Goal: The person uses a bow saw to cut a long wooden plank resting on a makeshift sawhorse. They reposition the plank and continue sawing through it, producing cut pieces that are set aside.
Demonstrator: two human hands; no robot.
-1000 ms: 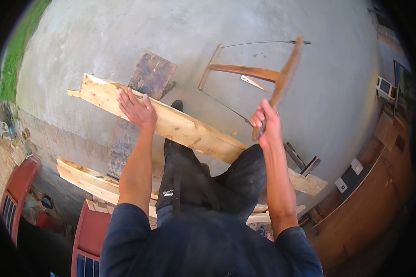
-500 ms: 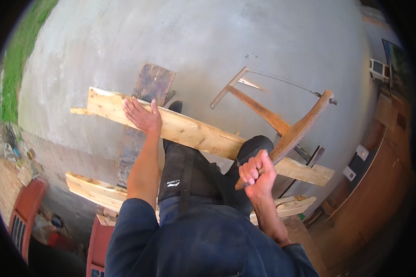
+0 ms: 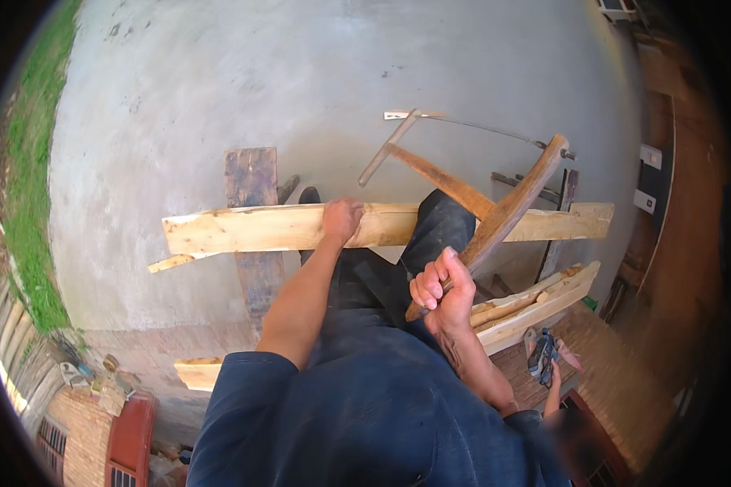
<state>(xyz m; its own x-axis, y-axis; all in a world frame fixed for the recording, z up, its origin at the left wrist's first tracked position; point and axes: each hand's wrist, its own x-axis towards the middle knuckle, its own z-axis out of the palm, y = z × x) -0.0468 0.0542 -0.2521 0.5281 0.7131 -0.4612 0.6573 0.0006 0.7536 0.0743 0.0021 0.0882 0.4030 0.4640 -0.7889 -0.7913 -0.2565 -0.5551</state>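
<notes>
A long pale wooden plank (image 3: 252, 230) lies crosswise in front of me, with my right knee over it. My left hand (image 3: 343, 221) grips the plank near its middle, fingers curled over the far edge. In my right hand (image 3: 445, 292) is the lower end of a wooden frame saw (image 3: 518, 201), fist closed around the upright. The saw stands tilted over the plank's right part, its tensioning wire stretched on the far side. I cannot see its blade clearly. A thin split strip (image 3: 170, 263) sticks out at the plank's left end.
A dark, worn board (image 3: 252, 174) runs under the plank at left; a dark support (image 3: 559, 219) stands under its right. Another pale board (image 3: 536, 307) lies behind at right. At lower right, another person's hand (image 3: 555, 375) holds a patterned dark item. A wood sliver (image 3: 402, 115) lies on the concrete.
My left hand has slid right along the plank, from lying flat to curling over its edge. The plank now looks level as my view has turned. Another person's hand has appeared at lower right.
</notes>
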